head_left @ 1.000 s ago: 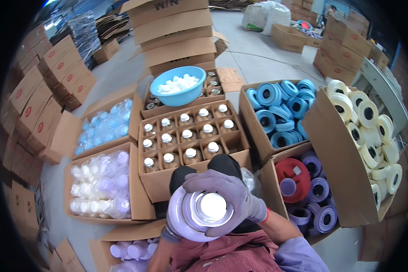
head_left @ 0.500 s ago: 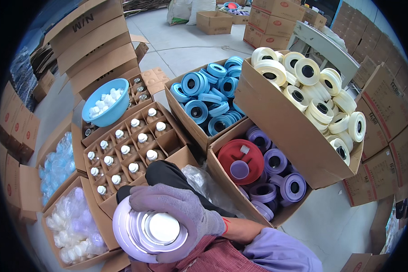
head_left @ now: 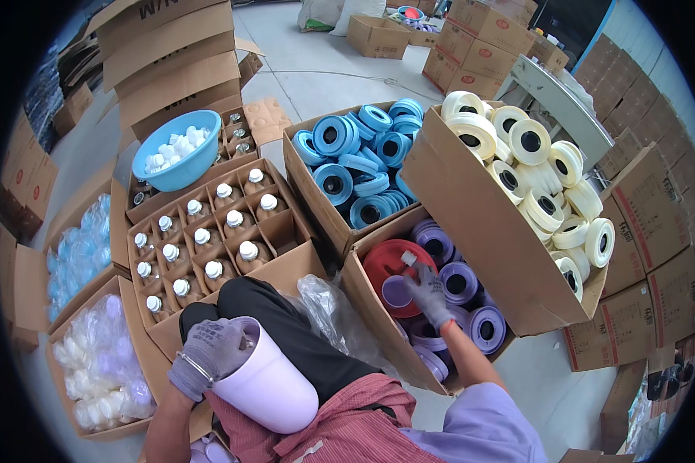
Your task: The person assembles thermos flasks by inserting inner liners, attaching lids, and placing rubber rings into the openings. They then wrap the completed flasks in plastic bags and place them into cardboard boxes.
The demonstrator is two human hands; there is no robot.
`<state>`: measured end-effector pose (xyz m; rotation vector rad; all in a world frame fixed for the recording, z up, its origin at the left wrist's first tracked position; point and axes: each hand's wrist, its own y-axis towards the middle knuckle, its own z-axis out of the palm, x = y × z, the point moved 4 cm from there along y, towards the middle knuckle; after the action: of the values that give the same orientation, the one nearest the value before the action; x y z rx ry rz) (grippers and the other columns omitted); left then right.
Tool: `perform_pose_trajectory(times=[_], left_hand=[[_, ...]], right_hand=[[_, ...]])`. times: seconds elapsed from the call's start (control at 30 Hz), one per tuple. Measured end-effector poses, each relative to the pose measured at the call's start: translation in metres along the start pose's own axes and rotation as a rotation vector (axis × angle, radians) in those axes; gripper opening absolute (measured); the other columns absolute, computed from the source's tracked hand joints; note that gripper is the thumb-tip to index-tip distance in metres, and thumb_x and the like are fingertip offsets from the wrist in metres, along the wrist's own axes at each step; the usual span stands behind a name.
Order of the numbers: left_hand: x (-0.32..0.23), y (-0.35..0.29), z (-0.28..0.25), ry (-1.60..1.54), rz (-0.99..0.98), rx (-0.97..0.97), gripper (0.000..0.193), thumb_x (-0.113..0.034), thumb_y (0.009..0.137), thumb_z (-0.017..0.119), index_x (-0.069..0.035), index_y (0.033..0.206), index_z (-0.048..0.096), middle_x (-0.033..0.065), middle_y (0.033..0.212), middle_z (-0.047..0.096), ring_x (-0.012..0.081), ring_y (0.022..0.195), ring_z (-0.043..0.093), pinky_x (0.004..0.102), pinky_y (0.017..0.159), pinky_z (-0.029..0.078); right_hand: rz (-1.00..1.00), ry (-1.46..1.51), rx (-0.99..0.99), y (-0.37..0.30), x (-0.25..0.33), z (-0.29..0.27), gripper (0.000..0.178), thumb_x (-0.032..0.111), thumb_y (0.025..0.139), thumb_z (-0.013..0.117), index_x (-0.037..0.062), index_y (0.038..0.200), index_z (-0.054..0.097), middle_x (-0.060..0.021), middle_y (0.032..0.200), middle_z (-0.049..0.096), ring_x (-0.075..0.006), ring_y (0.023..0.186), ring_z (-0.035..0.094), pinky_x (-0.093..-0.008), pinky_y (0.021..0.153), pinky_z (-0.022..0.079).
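Observation:
My left hand point(head_left: 208, 351), in a grey work glove, grips the rim of a lilac tapered plastic container point(head_left: 278, 386). It lies tilted over my lap, its closed, rounded end toward the lower right. My fingers reach over the rim, and what is inside is mostly hidden. My right hand point(head_left: 428, 297), also gloved, reaches over a red round dish point(head_left: 378, 262) in the carton of purple parts. Its closed fingertips are on a small white piece point(head_left: 408, 258) there. A small lilac cup point(head_left: 397, 292) sits in the dish beside that hand.
Several purple rings point(head_left: 459, 282) surround the dish. Cartons of blue rings point(head_left: 333, 184) and cream rings point(head_left: 529, 141) stand behind. On the left are a divided carton of white-capped bottles point(head_left: 234, 218), a blue basin point(head_left: 154, 171) of white caps and cartons of bagged parts point(head_left: 104, 370).
The lilac container has tipped from facing me with its white-centred opening to lying sideways, now in my left hand. My right hand has let go of it and moved right to the red dish.

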<state>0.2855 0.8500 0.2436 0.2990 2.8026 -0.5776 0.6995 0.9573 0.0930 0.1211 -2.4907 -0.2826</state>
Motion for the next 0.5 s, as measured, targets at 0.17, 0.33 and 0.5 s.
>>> perform_pose_trajectory(times=[0.17, 0.33, 0.5], left_hand=[[0.011, -0.003, 0.009, -0.042, 0.139, -0.187, 0.024, -0.026, 0.087, 0.06, -0.011, 0.105, 0.065, 0.0123, 0.084, 0.064, 0.0321, 0.079, 0.064, 0.0421, 0.071, 0.051], [0.005, -0.003, 0.002, -0.08, 0.189, -0.228, 0.023, -0.027, 0.088, 0.06, -0.01, 0.102, 0.066, 0.012, 0.085, 0.064, 0.0316, 0.08, 0.065, 0.0418, 0.07, 0.05], [0.006, -0.021, -0.013, -0.185, 0.013, -0.523, 0.028, -0.028, 0.088, 0.068, -0.005, 0.104, 0.067, 0.0128, 0.091, 0.066, 0.0315, 0.081, 0.065, 0.0391, 0.072, 0.051]], right_hand=[[0.273, -0.4, 0.395, 0.004, -0.125, 0.077, 0.048, 0.04, 0.086, 0.064, 0.0029, 0.116, 0.058, -0.0234, 0.108, 0.067, -0.0412, 0.103, 0.064, -0.0475, 0.089, 0.049], [0.16, -0.309, 0.333, 0.021, -0.124, 0.072, 0.038, 0.032, 0.088, 0.061, 0.0028, 0.112, 0.062, -0.0263, 0.111, 0.067, -0.0432, 0.102, 0.064, -0.0489, 0.09, 0.05], [-0.064, 0.519, 0.071, 0.052, 0.11, -0.02, 0.047, -0.002, 0.086, 0.049, 0.0045, 0.133, 0.057, -0.0225, 0.111, 0.067, -0.0342, 0.099, 0.068, -0.0374, 0.085, 0.054]])
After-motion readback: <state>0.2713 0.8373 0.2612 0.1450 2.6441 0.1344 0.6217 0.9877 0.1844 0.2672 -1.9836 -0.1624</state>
